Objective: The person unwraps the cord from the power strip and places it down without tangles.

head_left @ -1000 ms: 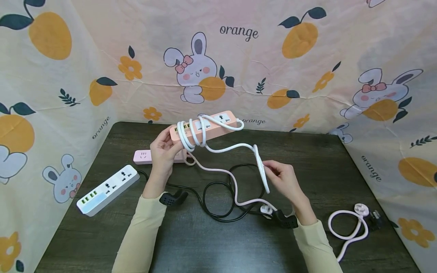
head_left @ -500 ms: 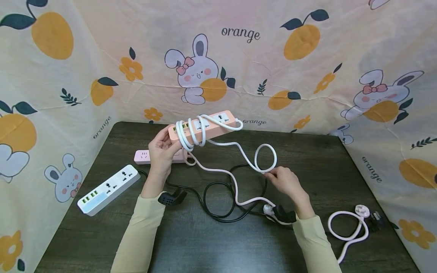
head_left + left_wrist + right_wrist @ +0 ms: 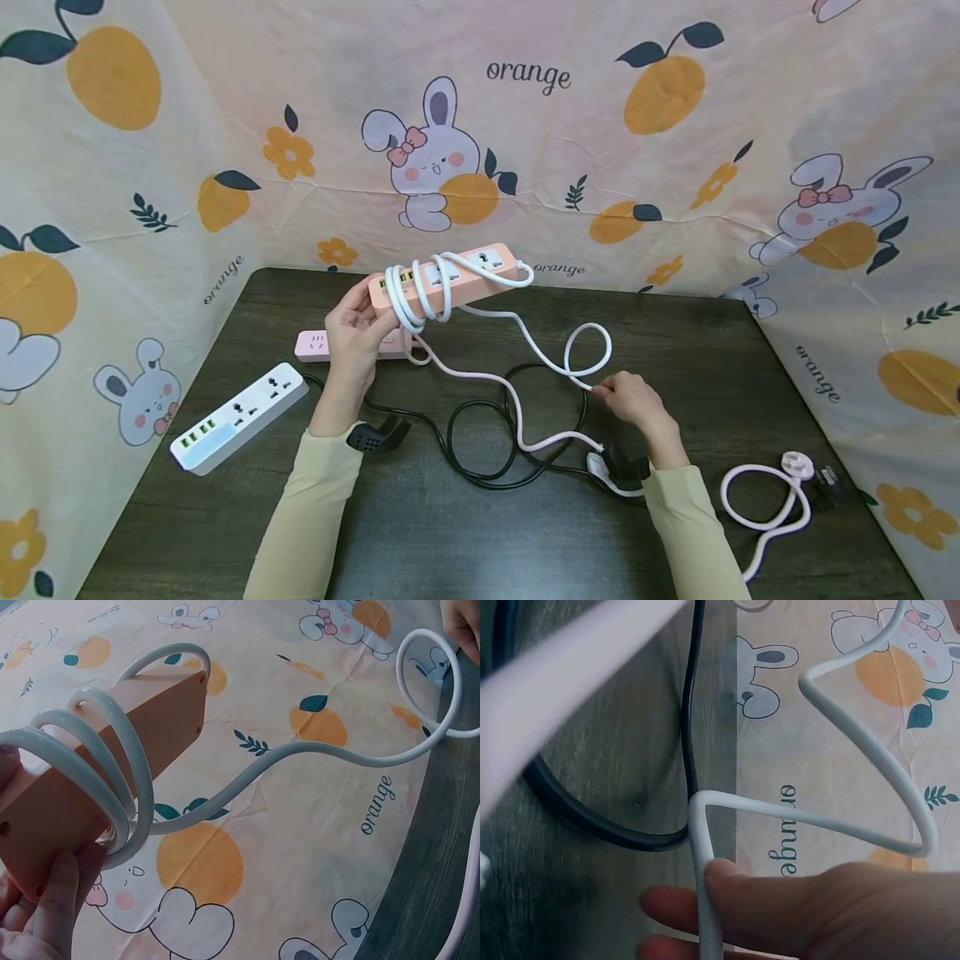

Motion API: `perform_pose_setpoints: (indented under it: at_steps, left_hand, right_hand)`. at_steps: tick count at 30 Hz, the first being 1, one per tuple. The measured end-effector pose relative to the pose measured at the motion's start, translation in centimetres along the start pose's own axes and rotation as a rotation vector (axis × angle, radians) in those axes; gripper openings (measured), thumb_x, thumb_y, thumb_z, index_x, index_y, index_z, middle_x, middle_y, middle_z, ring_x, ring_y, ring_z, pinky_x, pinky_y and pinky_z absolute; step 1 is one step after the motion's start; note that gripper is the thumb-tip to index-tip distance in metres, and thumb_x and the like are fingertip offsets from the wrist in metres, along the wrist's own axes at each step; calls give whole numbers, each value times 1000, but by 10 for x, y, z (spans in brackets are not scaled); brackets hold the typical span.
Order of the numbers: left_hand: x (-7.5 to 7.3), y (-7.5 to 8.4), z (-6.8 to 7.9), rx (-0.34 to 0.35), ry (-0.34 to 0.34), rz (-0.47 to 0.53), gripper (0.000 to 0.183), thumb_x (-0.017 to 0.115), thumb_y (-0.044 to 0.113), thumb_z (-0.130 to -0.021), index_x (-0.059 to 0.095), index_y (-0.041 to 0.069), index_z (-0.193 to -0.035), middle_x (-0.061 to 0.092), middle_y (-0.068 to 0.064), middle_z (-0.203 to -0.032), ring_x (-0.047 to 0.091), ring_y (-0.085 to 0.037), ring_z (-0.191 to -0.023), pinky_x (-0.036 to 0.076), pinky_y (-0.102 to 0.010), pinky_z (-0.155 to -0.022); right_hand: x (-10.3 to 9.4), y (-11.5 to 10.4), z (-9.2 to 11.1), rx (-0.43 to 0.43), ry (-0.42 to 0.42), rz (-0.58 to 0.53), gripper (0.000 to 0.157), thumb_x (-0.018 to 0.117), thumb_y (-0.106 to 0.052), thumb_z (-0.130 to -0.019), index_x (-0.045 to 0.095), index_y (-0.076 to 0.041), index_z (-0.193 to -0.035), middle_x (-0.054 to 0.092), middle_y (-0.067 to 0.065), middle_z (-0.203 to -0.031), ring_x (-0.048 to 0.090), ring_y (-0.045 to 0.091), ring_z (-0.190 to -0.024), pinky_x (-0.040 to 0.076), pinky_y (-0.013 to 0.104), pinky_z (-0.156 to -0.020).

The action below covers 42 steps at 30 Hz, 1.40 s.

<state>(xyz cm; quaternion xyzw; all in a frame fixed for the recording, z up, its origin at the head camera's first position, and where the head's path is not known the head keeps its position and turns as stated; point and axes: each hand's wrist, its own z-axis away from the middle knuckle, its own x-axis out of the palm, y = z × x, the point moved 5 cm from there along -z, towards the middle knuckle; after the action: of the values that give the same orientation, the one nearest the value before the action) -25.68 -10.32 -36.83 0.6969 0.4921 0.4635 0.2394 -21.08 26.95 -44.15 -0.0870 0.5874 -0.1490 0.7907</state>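
Observation:
My left hand [image 3: 352, 333] grips the left end of a peach power strip [image 3: 480, 289], raised above the table and tilted up to the right. Several turns of its white cord [image 3: 528, 333] wrap around the strip's left half. In the left wrist view, fingers hold the lower end of the strip [image 3: 112, 750], with the coils beside them. From the coils the cord runs right into a loose loop. Just past that loop my right hand [image 3: 633, 400] pinches the cord; the right wrist view shows the cord [image 3: 705, 885] between thumb and fingers.
A white power strip [image 3: 236, 417] lies at the left, and a pink one [image 3: 311, 345] sits partly behind my left hand. A black cord [image 3: 480, 479] and a pale pink cord [image 3: 540, 446] cross mid-table. A white plug [image 3: 797, 465] with curled cord lies at the right.
My right hand has moved slightly down and right, still pinching the white cord. The cord's narrow hanging bend has opened into a round loop. The left hand and peach power strip barely moved.

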Motion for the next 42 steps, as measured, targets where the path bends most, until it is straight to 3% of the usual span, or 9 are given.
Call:
perform_pose_setpoints:
  at_steps: [9, 12, 20, 24, 27, 32, 36, 40, 42]
  left_hand:
    - [4, 0, 1, -11, 6, -26, 44, 61, -14, -75, 57, -11, -118, 64, -2, -106, 61, -13, -96, 50, -20, -80]
    - [6, 0, 2, -5, -12, -23, 44, 62, -13, -75, 56, -11, -119, 64, -2, -107, 61, -13, -97, 50, -20, -81]
    - [13, -3, 4, -21, -44, -36, 46, 61, -15, -74, 54, -14, -120, 64, 0, -107, 62, -13, -98, 50, -22, -83]
    - [15, -5, 5, -26, -49, -36, 46, 60, -15, -75, 53, -15, -120, 65, 0, -107, 62, -13, -98, 51, -22, -83]
    - [18, -7, 6, -34, -59, -25, 46, 60, -15, -75, 52, -16, -120, 64, 0, -107, 62, -13, -98, 51, -22, -83]
    - [21, -7, 4, -44, -87, 0, 46, 61, -14, -75, 52, -15, -120, 64, 0, -108, 62, -13, -99, 50, -22, -84]
    - [24, -7, 3, -46, -116, 8, 46, 61, -15, -76, 51, -16, -120, 64, -1, -108, 62, -13, -99, 50, -22, -84]
    - [24, -8, 1, -55, -135, -1, 47, 60, -14, -76, 48, -19, -121, 63, -1, -108, 62, -13, -100, 51, -22, -84]
    - [23, -8, -1, -59, -136, -7, 47, 61, -13, -76, 48, -19, -121, 63, -1, -108, 62, -13, -100, 50, -22, -84]
  right_hand:
    - [-2, 6, -2, 97, 82, -15, 20, 67, -27, -86, 74, -9, -90, 67, 7, -82, 56, 21, -69, 43, 38, -57]
    - [-4, 5, -2, 69, 120, -36, 17, 69, -24, -84, 74, -9, -88, 69, 7, -83, 58, 22, -71, 43, 38, -58]
    - [-22, -18, 14, -88, 259, -179, 14, 64, -7, -86, 69, 1, -96, 66, 10, -81, 59, 23, -71, 45, 36, -60]
    - [-34, -44, 20, -250, 406, -269, 16, 66, -5, -85, 68, 3, -99, 64, 13, -84, 59, 25, -73, 49, 37, -65]
    - [-37, -69, 20, -385, 447, -330, 25, 68, -7, -84, 65, 3, -107, 64, 16, -93, 61, 29, -83, 52, 42, -71]
    - [-32, -110, 8, -553, 421, -389, 42, 65, -11, -88, 54, 3, -126, 59, 20, -119, 56, 34, -109, 49, 50, -82]
    - [-21, -134, -10, -649, 340, -452, 51, 58, -8, -92, 40, 4, -138, 46, 22, -137, 45, 35, -124, 42, 52, -95]
    - [-14, -147, -24, -683, 296, -549, 47, 52, -4, -94, 39, 2, -139, 45, 20, -138, 45, 31, -125, 41, 50, -96]
    - [-13, -150, -28, -674, 318, -579, 41, 51, -4, -95, 45, 1, -135, 54, 19, -128, 56, 29, -109, 47, 46, -85]
